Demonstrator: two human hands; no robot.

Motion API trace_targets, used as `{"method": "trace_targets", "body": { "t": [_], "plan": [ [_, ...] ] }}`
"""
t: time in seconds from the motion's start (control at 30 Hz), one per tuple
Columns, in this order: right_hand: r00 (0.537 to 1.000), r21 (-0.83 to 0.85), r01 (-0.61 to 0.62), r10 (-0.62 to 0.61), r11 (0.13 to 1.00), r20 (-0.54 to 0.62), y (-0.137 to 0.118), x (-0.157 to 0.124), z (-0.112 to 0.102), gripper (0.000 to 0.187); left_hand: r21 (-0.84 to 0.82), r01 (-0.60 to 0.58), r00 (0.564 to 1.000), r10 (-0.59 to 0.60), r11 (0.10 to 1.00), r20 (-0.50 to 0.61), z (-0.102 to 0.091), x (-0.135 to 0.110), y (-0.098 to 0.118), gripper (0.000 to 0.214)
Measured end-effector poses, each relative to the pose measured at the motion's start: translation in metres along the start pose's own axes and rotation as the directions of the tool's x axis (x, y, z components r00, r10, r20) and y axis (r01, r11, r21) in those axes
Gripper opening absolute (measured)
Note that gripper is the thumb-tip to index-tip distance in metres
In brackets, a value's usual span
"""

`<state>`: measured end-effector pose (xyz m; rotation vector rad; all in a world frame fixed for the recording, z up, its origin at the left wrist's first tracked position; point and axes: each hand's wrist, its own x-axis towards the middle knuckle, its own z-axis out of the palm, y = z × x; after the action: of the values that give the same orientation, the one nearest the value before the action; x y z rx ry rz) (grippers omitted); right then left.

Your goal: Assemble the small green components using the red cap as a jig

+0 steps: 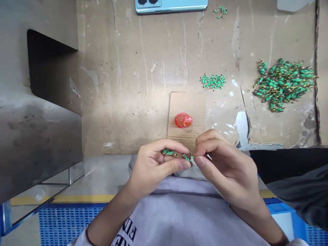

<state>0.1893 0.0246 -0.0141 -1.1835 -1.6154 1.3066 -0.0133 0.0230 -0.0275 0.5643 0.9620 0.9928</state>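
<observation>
My left hand (151, 167) is closed around several small green pieces (169, 151) with yellowish and dark ends. More of them show between its thumb and forefinger. Close by on the right, my right hand (230, 174) pinches with thumb and forefinger at the tip of a tiny green piece (192, 157) that juts from the left fingertips. The fingers partly hide where it is held. Just beyond both hands, a small red translucent cup (183, 120) rests on a cardboard rectangle (187, 100).
A large heap of green pieces (284, 83) lies at the right, a smaller pile (213, 81) nearer the middle, and a few pieces (220, 12) at the back. A light-blue phone (174, 6) lies at the far edge. A metal housing (56, 136) stands left. A dark sleeve or cloth (304, 194) shows right.
</observation>
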Motion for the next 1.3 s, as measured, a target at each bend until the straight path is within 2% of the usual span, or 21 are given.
{"method": "trace_targets", "body": {
  "t": [0.23, 0.5, 0.73, 1.07, 1.3],
  "plan": [
    [1.000, 0.047, -0.016, 0.015, 0.999, 0.012, 0.002, 0.001, 0.002, 0.016, 0.001, -0.061, 0.998, 0.061, 0.998, 0.024, 0.002, -0.002, 0.001, 0.038],
    [1.000, 0.061, -0.029, 0.028, 0.998, 0.012, 0.000, 0.002, 0.001, 0.015, -0.007, -0.014, 0.999, 0.014, 1.000, 0.031, 0.001, -0.001, 0.004, 0.036],
    [1.000, 0.060, -0.018, 0.017, 0.998, 0.023, 0.001, 0.005, 0.001, 0.017, 0.023, -0.036, 0.999, 0.035, 0.999, 0.025, 0.001, -0.001, 0.001, 0.032],
    [0.993, -0.005, 0.031, -0.030, 1.000, 0.112, -0.004, 0.007, -0.008, 0.011, 0.045, -0.150, 0.984, 0.145, 0.988, 0.107, -0.004, 0.000, -0.005, 0.023],
    [0.993, 0.006, 0.051, -0.051, 0.999, 0.108, -0.009, 0.008, -0.009, 0.012, 0.107, -0.247, 0.966, 0.235, 0.963, 0.109, -0.004, 0.002, -0.007, 0.023]
  ]
}}
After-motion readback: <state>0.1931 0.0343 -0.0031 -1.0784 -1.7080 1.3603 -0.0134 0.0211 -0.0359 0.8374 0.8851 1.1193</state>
